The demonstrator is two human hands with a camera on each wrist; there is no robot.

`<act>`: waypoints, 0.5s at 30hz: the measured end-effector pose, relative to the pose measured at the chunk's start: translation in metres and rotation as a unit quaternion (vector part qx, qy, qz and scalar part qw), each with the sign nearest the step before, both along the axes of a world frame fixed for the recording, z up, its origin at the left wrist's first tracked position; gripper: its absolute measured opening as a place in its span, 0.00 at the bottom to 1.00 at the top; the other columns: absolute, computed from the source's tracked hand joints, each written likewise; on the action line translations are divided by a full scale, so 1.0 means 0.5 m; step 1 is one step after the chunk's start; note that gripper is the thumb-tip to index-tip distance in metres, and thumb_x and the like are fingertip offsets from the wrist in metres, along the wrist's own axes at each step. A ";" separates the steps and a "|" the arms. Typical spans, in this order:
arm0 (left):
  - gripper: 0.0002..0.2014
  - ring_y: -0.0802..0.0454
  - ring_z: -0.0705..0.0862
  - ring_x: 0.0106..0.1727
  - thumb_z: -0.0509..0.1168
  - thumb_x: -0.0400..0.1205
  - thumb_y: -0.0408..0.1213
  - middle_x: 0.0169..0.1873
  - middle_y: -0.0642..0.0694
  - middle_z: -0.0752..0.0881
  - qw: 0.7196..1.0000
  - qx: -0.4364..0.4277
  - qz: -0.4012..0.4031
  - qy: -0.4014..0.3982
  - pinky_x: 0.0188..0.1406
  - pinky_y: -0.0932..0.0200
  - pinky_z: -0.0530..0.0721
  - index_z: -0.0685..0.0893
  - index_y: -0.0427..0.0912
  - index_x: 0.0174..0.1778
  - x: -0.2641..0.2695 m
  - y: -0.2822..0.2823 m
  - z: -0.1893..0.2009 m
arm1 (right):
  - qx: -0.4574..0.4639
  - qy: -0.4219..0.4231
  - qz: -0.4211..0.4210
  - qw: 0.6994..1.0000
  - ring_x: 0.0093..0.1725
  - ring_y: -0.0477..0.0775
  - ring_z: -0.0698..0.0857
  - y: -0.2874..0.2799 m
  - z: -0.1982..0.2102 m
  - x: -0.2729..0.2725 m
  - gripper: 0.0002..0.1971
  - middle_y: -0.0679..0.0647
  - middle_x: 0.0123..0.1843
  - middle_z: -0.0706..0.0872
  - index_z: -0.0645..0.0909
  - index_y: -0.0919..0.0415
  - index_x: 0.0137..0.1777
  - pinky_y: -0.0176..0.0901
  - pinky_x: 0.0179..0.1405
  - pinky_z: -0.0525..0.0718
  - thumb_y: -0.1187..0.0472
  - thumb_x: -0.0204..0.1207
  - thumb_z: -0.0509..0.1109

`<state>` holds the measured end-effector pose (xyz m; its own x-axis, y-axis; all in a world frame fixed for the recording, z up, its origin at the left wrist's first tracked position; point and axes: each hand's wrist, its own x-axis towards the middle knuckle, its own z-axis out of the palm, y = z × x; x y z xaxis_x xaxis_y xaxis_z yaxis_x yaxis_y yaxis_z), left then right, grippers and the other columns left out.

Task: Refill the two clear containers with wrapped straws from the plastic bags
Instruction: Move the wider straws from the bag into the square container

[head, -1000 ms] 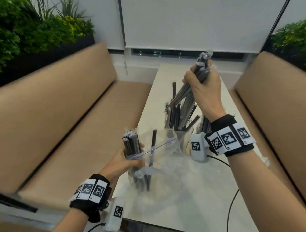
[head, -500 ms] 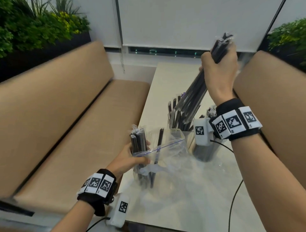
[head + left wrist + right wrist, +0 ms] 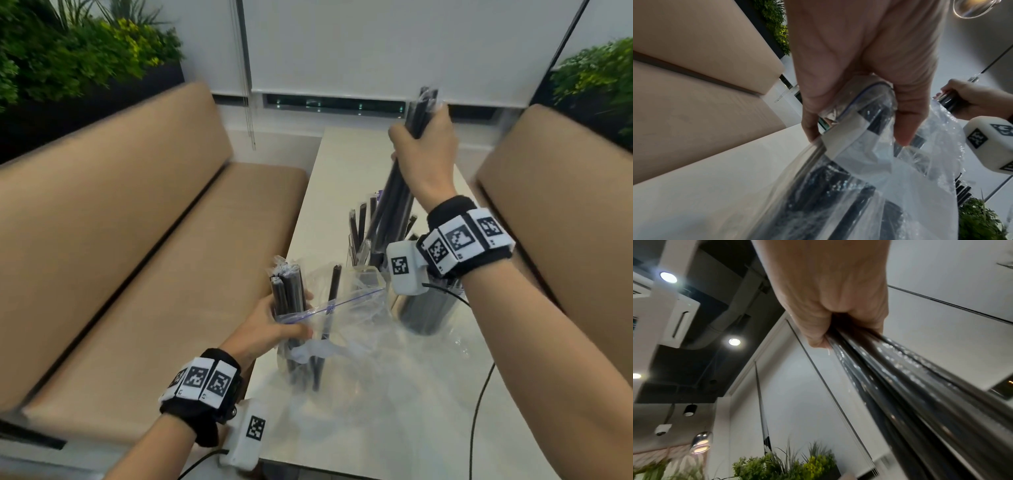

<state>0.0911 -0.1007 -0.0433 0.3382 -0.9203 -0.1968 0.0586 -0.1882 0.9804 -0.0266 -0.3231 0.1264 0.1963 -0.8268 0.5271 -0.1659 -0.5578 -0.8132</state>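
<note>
— Right hand [image 3: 424, 161]: what's it doing?
— Fingers wrapped tight round a bundle of straws [image 3: 394, 205], raised above the two containers [image 3: 370, 274] on the table [image 3: 329, 192].
— And the left hand [image 3: 270, 329]?
— Gripping the plastic bag [image 3: 342, 325] at its mouth, together with the straws standing in it, near the table's left edge.

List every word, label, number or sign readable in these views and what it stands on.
No readable text in any view.
Wristbands and wrist cameras: black-and-white square marker patterns only, no letters or digits.
Plastic bag: a blue seal line and a white panel, blank as far as shows.
</note>
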 end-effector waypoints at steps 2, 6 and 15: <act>0.28 0.54 0.88 0.46 0.75 0.62 0.28 0.48 0.45 0.89 1.000 -0.001 -0.001 0.004 0.39 0.67 0.85 0.84 0.41 0.60 -0.001 -0.001 -0.001 | 0.022 -0.007 -0.007 1.000 0.42 0.72 0.87 -0.005 -0.027 0.002 0.11 0.56 0.39 0.80 0.68 0.61 0.50 0.52 0.37 0.87 0.64 0.73 0.68; 0.27 0.52 0.87 0.45 0.75 0.62 0.27 0.47 0.43 0.88 1.000 -0.001 -0.002 0.007 0.41 0.63 0.87 0.84 0.42 0.59 0.000 -0.001 -0.004 | 0.054 0.033 -0.008 0.998 0.37 0.59 0.84 0.007 -0.114 -0.006 0.11 0.57 0.40 0.84 0.69 0.63 0.51 0.24 0.23 0.76 0.66 0.74 0.69; 0.26 0.53 0.87 0.43 0.74 0.63 0.27 0.44 0.44 0.88 1.000 0.002 -0.002 0.012 0.39 0.63 0.87 0.84 0.41 0.59 0.011 -0.006 -0.004 | 0.034 -0.009 -0.012 0.999 0.39 0.65 0.84 0.015 -0.112 -0.009 0.15 0.56 0.38 0.83 0.68 0.59 0.50 0.46 0.37 0.85 0.61 0.71 0.72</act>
<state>0.0963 -0.1036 -0.0452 0.3292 -0.9209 -0.2088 0.0821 -0.1924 0.9779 -0.0310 -0.3158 0.0704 0.1662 -0.8650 0.4734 -0.1641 -0.4976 -0.8517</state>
